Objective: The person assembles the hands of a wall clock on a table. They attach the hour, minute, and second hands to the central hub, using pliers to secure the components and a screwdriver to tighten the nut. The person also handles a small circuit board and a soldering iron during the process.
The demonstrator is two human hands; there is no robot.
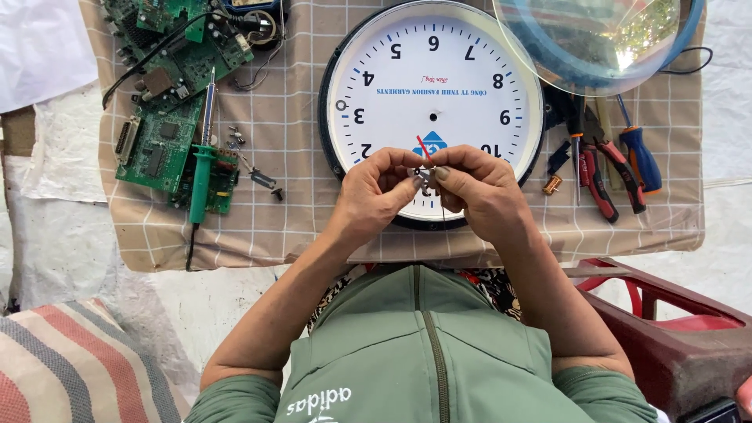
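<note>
A round white wall clock face (439, 70) with a dark rim lies flat on a beige checked cloth (298, 117). Over its near edge, my left hand (376, 192) and my right hand (482, 188) meet fingertip to fingertip. Between them they pinch a set of thin clock hands (425, 160), one red and slender, the others small and metallic. Both hands are closed around these small parts, which are mostly hidden by my fingers.
Green circuit boards (160, 141) and a green-handled soldering iron (202, 168) lie at the left, with loose screws nearby. Red-handled pliers (603, 168) and a blue screwdriver (641, 157) sit at the right. A clear domed clock cover (595, 35) rests at top right. A red plastic stool (674, 329) stands beside me.
</note>
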